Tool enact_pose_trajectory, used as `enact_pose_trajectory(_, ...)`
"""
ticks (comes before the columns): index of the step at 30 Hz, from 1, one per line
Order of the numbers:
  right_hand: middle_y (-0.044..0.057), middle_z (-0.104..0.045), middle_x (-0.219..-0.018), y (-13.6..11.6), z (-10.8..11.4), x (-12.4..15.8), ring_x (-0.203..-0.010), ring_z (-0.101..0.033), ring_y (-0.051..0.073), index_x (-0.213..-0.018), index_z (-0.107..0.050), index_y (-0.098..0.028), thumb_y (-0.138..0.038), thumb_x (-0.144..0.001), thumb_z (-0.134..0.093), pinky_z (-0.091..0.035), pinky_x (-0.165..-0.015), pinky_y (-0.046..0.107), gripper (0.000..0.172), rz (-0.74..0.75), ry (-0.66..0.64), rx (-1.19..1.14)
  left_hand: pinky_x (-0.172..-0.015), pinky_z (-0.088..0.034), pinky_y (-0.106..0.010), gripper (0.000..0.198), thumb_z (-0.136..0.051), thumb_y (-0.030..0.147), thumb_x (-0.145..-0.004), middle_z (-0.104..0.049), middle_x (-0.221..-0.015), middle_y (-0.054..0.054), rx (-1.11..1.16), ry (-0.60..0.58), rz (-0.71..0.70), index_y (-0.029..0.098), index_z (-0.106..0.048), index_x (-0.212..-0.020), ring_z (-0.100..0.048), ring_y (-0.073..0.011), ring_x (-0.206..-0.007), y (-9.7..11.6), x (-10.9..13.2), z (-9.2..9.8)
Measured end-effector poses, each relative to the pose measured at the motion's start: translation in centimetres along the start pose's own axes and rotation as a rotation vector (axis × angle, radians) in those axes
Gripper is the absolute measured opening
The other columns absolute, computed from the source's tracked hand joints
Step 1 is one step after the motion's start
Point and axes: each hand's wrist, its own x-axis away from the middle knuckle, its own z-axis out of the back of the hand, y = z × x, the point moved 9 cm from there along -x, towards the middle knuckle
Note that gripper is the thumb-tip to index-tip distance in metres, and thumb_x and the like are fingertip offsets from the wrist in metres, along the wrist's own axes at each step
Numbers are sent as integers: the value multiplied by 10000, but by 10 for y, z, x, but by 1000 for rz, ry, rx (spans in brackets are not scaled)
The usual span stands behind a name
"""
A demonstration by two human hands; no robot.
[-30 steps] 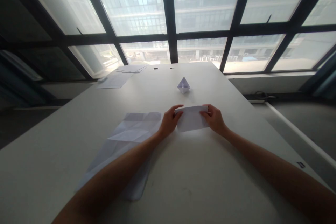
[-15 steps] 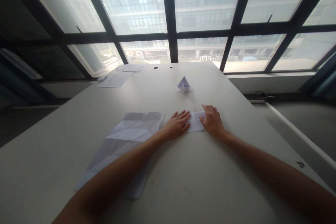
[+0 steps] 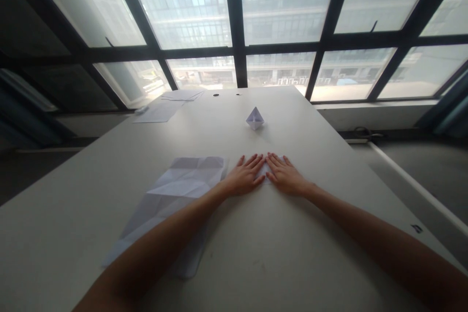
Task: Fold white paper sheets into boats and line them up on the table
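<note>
Your right hand [image 3: 287, 175] has flattened beside your left hand [image 3: 244, 175]; both lie spread, gripping nothing, on the folded paper [image 3: 262, 170], nearer the table's right edge [image 3: 369, 178]; folding looks partway, remaining folds unclear; paper boat [image 3: 255, 119] toward far edge looks done.

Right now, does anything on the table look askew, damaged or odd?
The large sheet, partly hidden by the left forearm, looks odd: creases cross it, so it looks uneven. I see no spill. The paper boat stands upright; the left hand and right hand lie flat over a small paper.
</note>
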Motion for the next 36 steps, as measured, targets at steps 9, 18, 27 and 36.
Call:
enact_pose_trajectory(9, 159, -212, -1622, 39, -5, 0, -1511, -156, 298, -1558, -264, -131, -415, -998, -274, -59, -1170, 654, 628, -161, -36, -9, -1210, -51, -495, 686, -267, 567, -1009, -156, -1642, -104, -15, -4, 30, 200, -180, -1582, -121, -252, -1526, -4, 4, 1)
enact_pose_trajectory(18, 207, -267, -1597, 79, 5, 4, -1493, -216, 323, -1520, -325, -81, -346, -998, -230, -118, -1151, 681, 593, -328, 78, 20, -1211, -45, -497, 682, -269, 560, -1010, -157, -1641, -105, -4, -21, 35, 197, -179, -1581, -124, -252, -1526, -2, 4, 3)
enact_pose_trajectory(27, 173, -414, -1537, 79, 30, 3, -1457, -327, 279, -1469, -443, -126, -268, -965, -327, -241, -1176, 563, 536, -329, 352, -108, -1214, -55, -479, 684, -272, 572, -1008, -165, -1642, -97, 2, -1, 24, 219, -171, -1584, -130, -248, -1525, -5, 4, 1)
enact_pose_trajectory(36, 115, -474, -1503, 18, 37, 2, -1428, -387, 204, -1399, -551, -148, -285, -949, -452, -310, -1185, 423, 481, 155, 248, -277, -1214, -52, -484, 705, -242, 600, -1007, -162, -1642, -88, 17, 9, 13, 213, -153, -1590, -106, -244, -1529, -4, 6, 3)
